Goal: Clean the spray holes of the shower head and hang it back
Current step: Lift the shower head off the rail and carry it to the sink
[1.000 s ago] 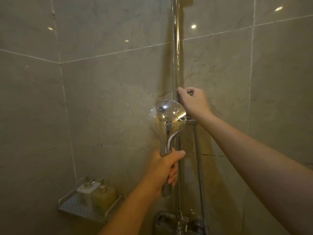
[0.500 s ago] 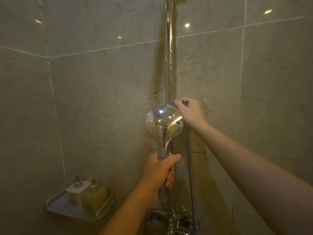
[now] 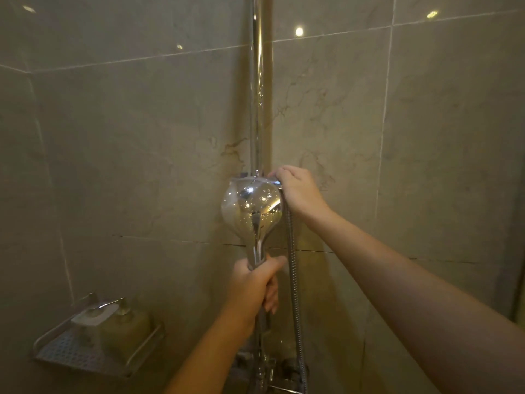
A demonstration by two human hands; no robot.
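We grip the chrome shower head (image 3: 251, 211) by its handle with our left hand (image 3: 252, 282), fingers curled round it, its round back facing us, held upright against the vertical riser rail (image 3: 260, 95). Our right hand (image 3: 298, 191) pinches the rail's slider bracket (image 3: 274, 182) just beside the head's top, with the metal hose (image 3: 294, 280) hanging below it.

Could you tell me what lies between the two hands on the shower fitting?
In the head view, the chrome shower head spans the stretch: the left hand grips its handle, and the right hand holds the bracket beside its top.
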